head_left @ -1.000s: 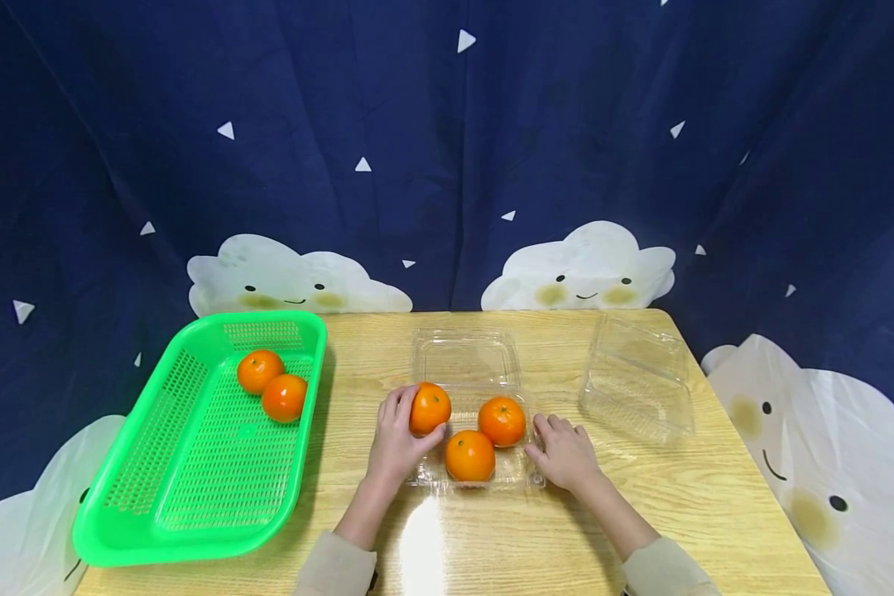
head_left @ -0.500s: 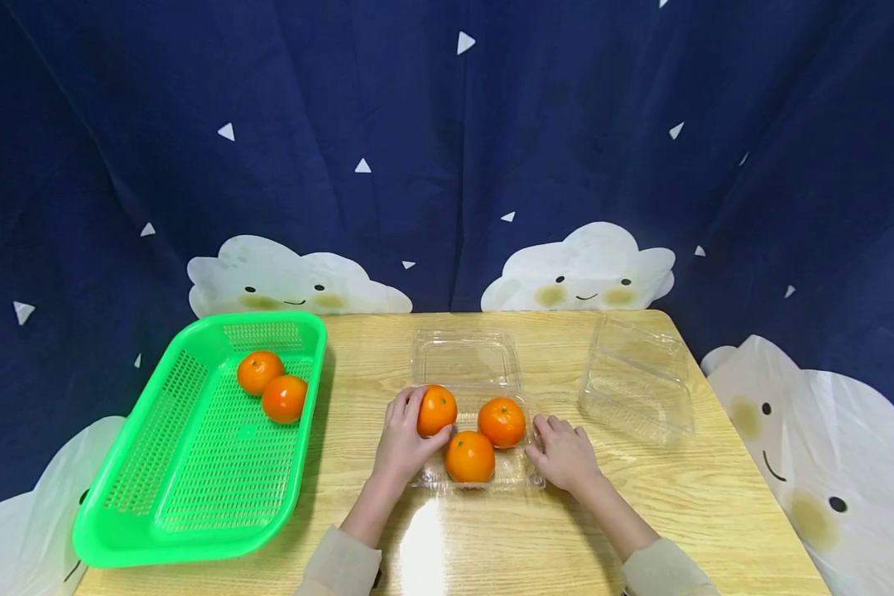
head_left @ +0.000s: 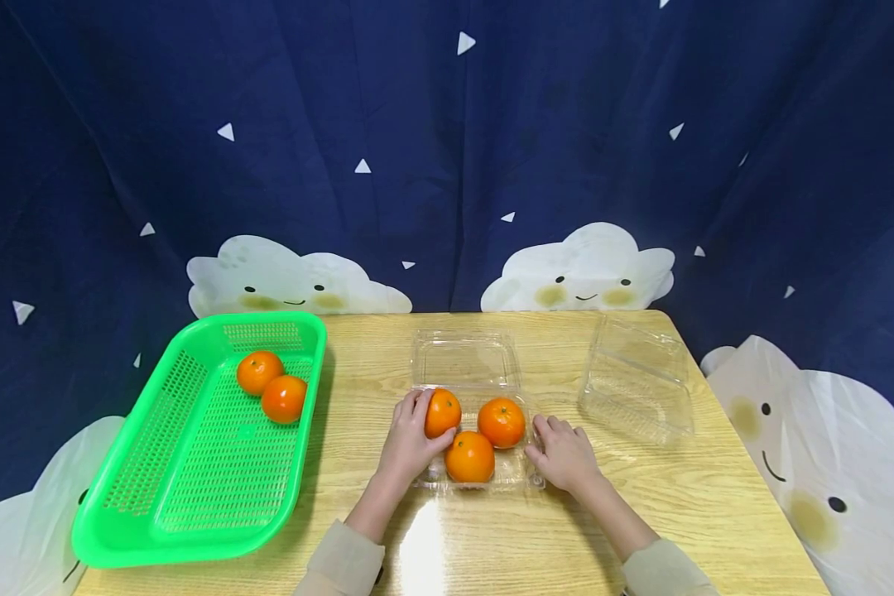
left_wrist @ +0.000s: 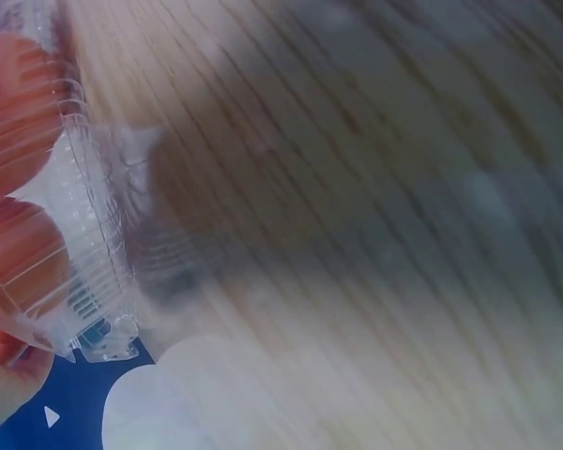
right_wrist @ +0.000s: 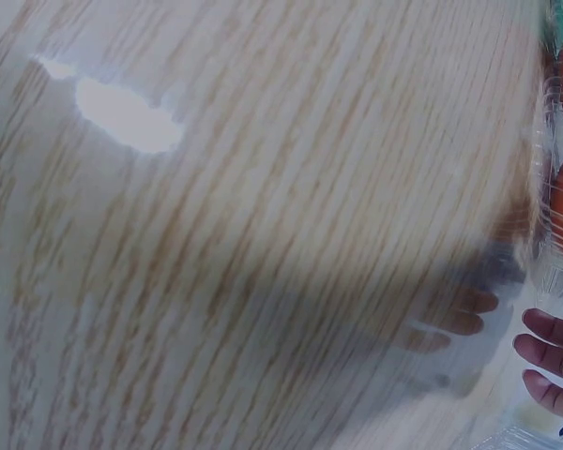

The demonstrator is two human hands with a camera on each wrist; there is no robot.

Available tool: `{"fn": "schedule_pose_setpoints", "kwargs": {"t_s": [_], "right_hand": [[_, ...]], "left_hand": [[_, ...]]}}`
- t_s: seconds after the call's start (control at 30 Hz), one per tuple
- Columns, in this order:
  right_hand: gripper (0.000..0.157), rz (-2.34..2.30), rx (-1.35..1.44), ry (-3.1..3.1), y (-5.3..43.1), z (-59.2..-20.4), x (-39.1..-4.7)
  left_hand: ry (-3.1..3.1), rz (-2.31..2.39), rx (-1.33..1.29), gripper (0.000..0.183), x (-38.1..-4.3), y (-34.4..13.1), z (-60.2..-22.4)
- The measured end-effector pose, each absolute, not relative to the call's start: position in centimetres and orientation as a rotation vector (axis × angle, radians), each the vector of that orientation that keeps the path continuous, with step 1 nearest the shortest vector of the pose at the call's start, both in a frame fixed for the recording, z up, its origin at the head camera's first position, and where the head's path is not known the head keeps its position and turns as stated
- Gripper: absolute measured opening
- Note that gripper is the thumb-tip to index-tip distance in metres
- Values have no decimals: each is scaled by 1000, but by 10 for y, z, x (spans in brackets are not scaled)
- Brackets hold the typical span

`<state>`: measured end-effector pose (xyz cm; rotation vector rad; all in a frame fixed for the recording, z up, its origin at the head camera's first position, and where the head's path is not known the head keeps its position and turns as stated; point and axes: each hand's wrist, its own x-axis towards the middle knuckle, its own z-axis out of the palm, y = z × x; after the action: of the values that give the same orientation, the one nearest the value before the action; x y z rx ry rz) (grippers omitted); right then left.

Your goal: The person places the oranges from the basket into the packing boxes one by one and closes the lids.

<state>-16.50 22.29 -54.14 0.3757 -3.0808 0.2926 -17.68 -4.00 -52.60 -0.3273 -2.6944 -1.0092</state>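
Observation:
In the head view, my left hand [head_left: 406, 449] curls thumb and fingers round an orange [head_left: 444, 412] at the left side of a clear plastic clamshell box [head_left: 517, 473]. Beside it in the box lie a second orange [head_left: 502, 422] at right and a third orange [head_left: 470, 457] in front. The box's lid [head_left: 463, 358] is folded back, away from me. My right hand [head_left: 564, 454] rests at the box's right wall, fingers loosely bent and nothing in them. Only the thumb [left_wrist: 17, 382] of the left hand shows in the left wrist view, close to the box corner.
A green plastic basket [head_left: 216, 484] stands at left with two oranges [head_left: 261, 372] near its back right side. Another clear clamshell box [head_left: 636, 385] lies opened at the right of the wooden table [head_left: 685, 497]. A dark blue curtain [head_left: 447, 149] hangs behind the table.
My left hand has shifted slightly right with its orange, bringing it closer to the other two. The right hand stays in place.

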Motion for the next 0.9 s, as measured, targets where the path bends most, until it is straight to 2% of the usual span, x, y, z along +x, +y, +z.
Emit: {"fn": "schedule_pose_setpoints", "kwargs": {"t_s": [0.43, 0.9], "right_hand": [[42, 317, 370, -3088, 222, -540, -164], [33, 307, 366, -3084, 222, -541, -165]], "left_hand": [[-2720, -907, -416, 62, -179, -36, -528], [-2874, -744, -407, 68, -182, -33, -520]]}}
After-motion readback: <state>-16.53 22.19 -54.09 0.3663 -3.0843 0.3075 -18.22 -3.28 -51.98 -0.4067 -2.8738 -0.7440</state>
